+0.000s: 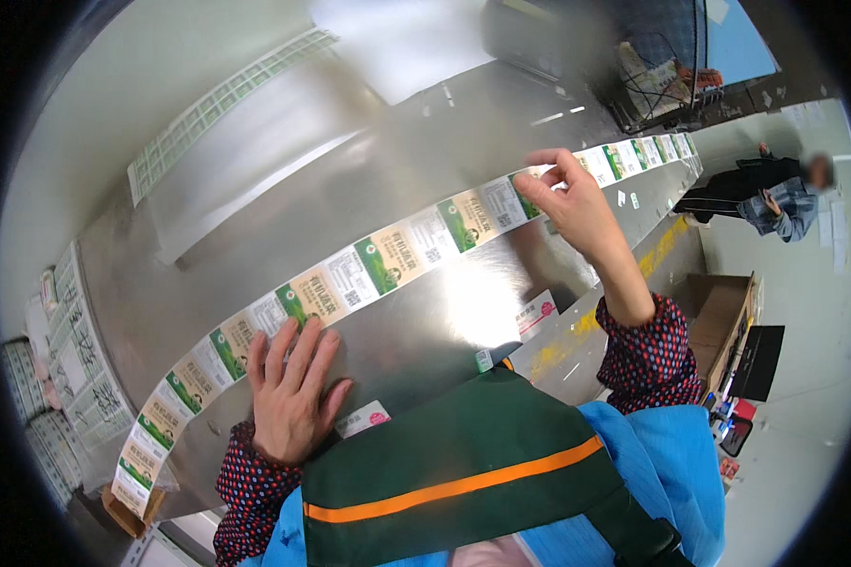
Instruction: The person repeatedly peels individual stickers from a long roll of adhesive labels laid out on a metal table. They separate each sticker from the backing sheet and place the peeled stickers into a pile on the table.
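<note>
A long strip of printed labels [383, 262], green, tan and white with codes, runs in a curve across a metal tabletop [425, 163]. My left hand [291, 397] lies with fingers spread, the fingertips on the lower edge of the strip. Over the strip farther right, my right hand [574, 202] has its thumb and fingers bent and apart; whether it touches the labels I cannot tell. At the lower left the strip hangs past the table edge by a cardboard box [135, 521]. Its other end reaches the table's far right end.
Small printed cards [535, 315] lie near the front edge. Grid-patterned stacks [85, 354] stand at the left. A wire-draped item [656, 78] sits at the upper right. A person [773, 188] is beyond the table, near a cardboard box and a black monitor [757, 363].
</note>
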Demonstrator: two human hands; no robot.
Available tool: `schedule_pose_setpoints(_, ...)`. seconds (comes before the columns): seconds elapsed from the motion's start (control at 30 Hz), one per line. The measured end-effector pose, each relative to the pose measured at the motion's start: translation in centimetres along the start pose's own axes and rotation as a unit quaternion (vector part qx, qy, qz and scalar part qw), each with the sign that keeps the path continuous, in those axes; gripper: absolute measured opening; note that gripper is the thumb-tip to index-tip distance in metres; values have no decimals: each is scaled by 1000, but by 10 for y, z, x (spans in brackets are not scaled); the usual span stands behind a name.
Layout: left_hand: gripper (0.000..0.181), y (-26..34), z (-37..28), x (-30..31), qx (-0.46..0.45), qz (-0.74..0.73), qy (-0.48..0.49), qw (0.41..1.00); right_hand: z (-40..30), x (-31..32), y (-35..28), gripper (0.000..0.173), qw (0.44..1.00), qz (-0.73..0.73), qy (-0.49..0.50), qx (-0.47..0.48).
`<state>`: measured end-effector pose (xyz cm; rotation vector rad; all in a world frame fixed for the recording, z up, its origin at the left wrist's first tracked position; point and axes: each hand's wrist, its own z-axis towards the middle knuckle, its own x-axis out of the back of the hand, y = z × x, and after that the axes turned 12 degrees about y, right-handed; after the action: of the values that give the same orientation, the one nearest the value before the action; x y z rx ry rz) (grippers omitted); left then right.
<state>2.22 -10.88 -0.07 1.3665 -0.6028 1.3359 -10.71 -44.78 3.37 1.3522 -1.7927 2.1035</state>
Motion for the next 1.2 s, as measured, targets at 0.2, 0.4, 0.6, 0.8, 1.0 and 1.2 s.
schedule_pose_setpoints(0.2, 57, -2, -4, 0, -3, -13, 21, 1000, -13, -47, -2, 29, 998, -4, -49, 30)
schedule_pose_setpoints(0.4, 58, -7, -19, 2, 11, -20, 35, 999, -28, -56, -35, 35, 988, -84, -48, 121)
schedule_pose_setpoints(0.6, 56, -10, -19, 5, -1, -37, 42, 998, -41, -104, -48, 30, 981, 0, -172, 90)
schedule_pose_setpoints(0.8, 54, -17, -34, 10, 1, -50, 47, 998, -67, -109, -82, 33, 974, -72, -120, 176)
schedule_pose_setpoints(1.0, 53, -19, -35, 9, -8, -59, 71, 996, -78, -160, -101, 41, 968, 102, -225, 36)
schedule_pose_setpoints(1.2, 53, -24, -43, 7, 3, -79, 81, 994, -93, -161, -71, 42, 902, -73, 106, 412)
